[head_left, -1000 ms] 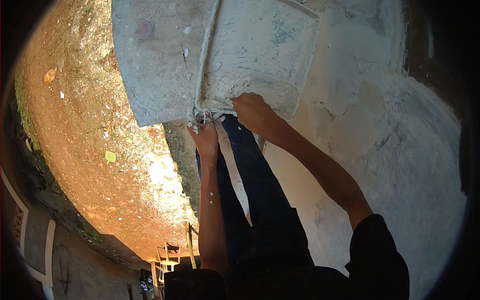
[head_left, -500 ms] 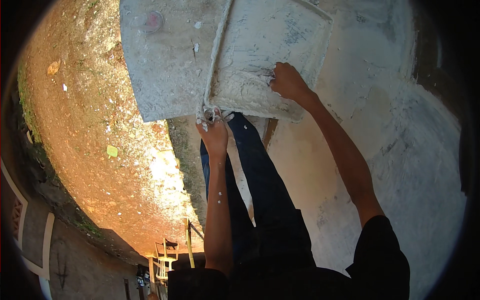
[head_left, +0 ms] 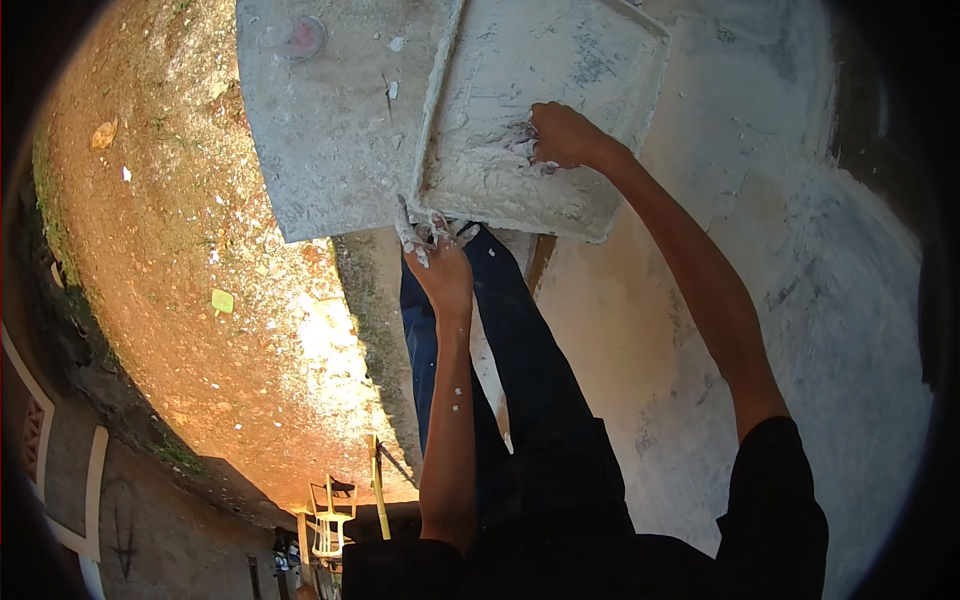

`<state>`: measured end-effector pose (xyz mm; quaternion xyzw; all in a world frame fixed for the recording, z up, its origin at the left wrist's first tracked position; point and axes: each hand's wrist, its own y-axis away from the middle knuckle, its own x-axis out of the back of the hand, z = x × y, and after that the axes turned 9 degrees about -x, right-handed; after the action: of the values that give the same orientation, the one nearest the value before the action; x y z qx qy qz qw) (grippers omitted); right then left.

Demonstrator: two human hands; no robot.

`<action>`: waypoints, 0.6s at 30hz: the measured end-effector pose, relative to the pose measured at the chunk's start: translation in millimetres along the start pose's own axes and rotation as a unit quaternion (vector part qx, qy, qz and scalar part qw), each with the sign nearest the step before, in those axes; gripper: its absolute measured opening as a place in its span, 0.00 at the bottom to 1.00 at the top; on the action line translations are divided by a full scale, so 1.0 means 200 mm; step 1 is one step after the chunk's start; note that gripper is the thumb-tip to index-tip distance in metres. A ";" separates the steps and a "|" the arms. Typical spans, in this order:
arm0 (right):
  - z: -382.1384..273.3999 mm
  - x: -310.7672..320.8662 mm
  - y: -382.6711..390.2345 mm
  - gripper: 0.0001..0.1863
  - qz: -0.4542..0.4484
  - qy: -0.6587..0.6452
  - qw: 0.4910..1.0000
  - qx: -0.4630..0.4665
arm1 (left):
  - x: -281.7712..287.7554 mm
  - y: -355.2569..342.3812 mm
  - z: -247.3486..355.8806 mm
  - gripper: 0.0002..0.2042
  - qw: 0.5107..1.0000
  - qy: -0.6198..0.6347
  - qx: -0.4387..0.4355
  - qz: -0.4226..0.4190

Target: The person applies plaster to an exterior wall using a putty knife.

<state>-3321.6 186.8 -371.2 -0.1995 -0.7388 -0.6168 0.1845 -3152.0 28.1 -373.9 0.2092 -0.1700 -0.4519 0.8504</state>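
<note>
A shallow rectangular tray, its rim crusted white, holds a layer of wet white paste. My right hand is over the middle of the tray, its paste-coated fingers curled down into the paste. Close by the tray's near left corner is my left hand. White paste covers its fingers, which are spread apart with one pointing forward. Whether its fingertips touch the rim I cannot tell. White specks dot my left forearm.
Left of the tray lies a grey sheet with white crumbs and a round clear container, pinkish inside. Reddish soil is beyond it. Whitened concrete floor spreads to the right. A yellowish frame stands at the lower left.
My right hand has moved a little left and farther away through the paste. My left hand has shifted slightly right, and its fingers have spread, one now stretched forward.
</note>
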 end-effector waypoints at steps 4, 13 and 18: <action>0.03 -0.08 0.00 0.12 0.078 0.010 0.996 0.047 | 0.05 0.06 -0.04 0.18 0.884 -0.417 -0.169 -0.127; -0.10 -0.17 0.03 0.08 0.121 -0.001 0.993 -0.014 | -0.07 0.06 0.06 0.17 0.984 -0.167 0.012 -0.064; -0.09 -0.17 0.01 0.07 0.130 -0.019 0.991 0.010 | -0.10 0.06 0.07 0.16 0.981 -0.186 0.052 -0.016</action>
<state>-3291.6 167.3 -384.1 -0.3034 -0.7163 -0.5761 0.2511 -3160.7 49.1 -357.4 0.1685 -0.3447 -0.4871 0.7846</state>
